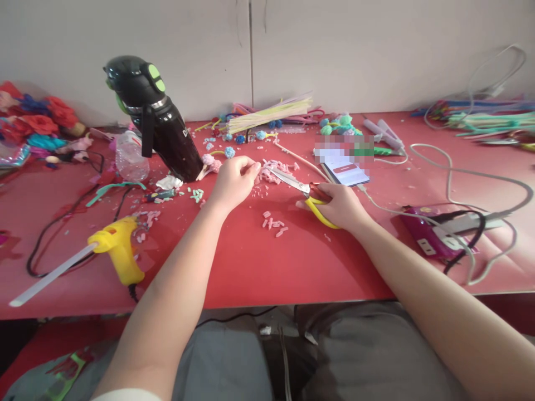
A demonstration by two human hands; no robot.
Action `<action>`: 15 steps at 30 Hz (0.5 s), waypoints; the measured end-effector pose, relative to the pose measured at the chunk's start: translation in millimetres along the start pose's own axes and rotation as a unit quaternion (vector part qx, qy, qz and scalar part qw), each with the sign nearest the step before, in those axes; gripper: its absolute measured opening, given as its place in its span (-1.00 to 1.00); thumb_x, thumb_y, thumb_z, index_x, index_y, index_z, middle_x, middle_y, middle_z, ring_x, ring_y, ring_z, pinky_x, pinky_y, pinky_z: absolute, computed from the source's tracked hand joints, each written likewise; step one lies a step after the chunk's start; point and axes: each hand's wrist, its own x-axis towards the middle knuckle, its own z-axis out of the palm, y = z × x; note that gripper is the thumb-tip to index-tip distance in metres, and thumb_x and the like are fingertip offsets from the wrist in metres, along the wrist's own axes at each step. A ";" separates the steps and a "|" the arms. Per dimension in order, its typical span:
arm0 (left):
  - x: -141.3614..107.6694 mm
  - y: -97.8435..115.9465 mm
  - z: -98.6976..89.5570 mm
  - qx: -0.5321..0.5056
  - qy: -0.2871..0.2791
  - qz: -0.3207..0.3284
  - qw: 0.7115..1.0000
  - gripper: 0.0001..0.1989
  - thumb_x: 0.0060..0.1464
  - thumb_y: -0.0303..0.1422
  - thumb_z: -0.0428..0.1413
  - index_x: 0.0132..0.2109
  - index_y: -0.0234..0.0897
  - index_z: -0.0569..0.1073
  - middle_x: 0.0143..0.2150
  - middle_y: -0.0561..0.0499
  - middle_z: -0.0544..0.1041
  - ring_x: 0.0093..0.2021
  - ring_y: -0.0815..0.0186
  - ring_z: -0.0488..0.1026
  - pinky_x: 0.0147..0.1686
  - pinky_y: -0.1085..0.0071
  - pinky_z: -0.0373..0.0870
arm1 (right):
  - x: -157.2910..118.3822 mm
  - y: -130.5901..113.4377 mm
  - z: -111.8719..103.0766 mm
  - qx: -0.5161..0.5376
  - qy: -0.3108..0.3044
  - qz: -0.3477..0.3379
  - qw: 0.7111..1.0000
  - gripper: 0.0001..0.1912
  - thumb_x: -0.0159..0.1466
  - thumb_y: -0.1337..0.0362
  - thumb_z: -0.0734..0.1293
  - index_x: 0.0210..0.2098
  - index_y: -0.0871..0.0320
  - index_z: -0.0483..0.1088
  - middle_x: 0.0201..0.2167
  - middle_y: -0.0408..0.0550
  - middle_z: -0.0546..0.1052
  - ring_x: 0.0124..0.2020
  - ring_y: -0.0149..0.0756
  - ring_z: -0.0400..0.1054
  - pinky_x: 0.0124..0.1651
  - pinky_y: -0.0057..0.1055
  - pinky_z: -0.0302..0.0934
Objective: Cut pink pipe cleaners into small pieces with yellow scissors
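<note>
My right hand (334,205) is wrapped round the yellow handles of a pair of scissors (315,201), whose blades point up and left. Left of the blade tips, my left hand (236,182) is closed in a pinch; what is between its fingertips is too small to make out. Under and behind the blade tips lies a pile of short pink pieces (280,170). A smaller group of pink pieces (273,224) is spread on the red table (259,267) nearer to me.
A black bottle (171,133) stands at the back left, near a yellow glue gun (119,248). Behind the hands are pale fuzzy stems (270,115). A phone (345,167) and a purple power strip (430,231) with cables lie to the right.
</note>
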 end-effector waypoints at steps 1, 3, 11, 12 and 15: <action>0.0 -0.3 0.2 0.000 -0.001 0.002 1.000 -0.59 0.40 -0.43 0.12 -0.49 -0.21 0.42 -0.47 0.04 0.54 -0.40 0.28 0.45 -0.22 0.29 0.35 | 0.1 0.1 -0.1 -0.001 -0.002 0.000 1.000 -0.21 -0.01 -0.52 0.47 -0.52 0.04 0.16 -0.53 -0.18 0.23 -0.42 -0.33 0.05 -0.35 -0.30 -0.04; 0.0 -1.2 0.7 -0.003 -0.004 0.008 1.000 -0.60 0.41 -0.39 0.13 -0.48 -0.21 0.43 -0.47 0.04 0.55 -0.40 0.28 0.46 -0.24 0.29 0.36 | 0.2 0.3 -0.1 -0.004 -0.006 0.001 1.000 -0.21 0.00 -0.50 0.49 -0.51 0.04 0.14 -0.52 -0.18 0.23 -0.41 -0.32 0.06 -0.35 -0.30 -0.05; -0.5 -6.8 1.7 -0.018 -0.009 0.017 1.000 -0.61 0.39 -0.27 0.14 -0.46 -0.21 0.45 -0.48 0.02 0.56 -0.40 0.27 0.47 -0.27 0.30 0.38 | 0.5 2.0 0.8 -0.001 -0.001 -0.010 1.000 -0.16 0.00 -0.54 0.46 -0.53 0.04 0.07 -0.54 -0.19 0.18 -0.41 -0.32 0.01 -0.35 -0.29 -0.07; -0.6 -6.8 1.6 -0.017 -0.010 0.019 1.000 -0.61 0.39 -0.26 0.14 -0.46 -0.20 0.44 -0.48 0.02 0.56 -0.40 0.26 0.47 -0.27 0.30 0.38 | 0.5 2.0 0.9 -0.001 0.000 -0.011 1.000 -0.16 0.00 -0.55 0.46 -0.53 0.04 0.06 -0.54 -0.19 0.18 -0.41 -0.33 0.01 -0.35 -0.29 -0.07; -1.1 -6.0 1.2 -0.012 -0.009 0.021 1.000 -0.61 0.38 -0.27 0.13 -0.47 -0.20 0.43 -0.47 0.01 0.56 -0.38 0.25 0.47 -0.25 0.29 0.38 | 0.2 1.8 1.0 -0.003 0.000 -0.010 1.000 -0.16 0.01 -0.55 0.46 -0.53 0.04 0.06 -0.54 -0.18 0.19 -0.42 -0.33 0.00 -0.35 -0.29 -0.07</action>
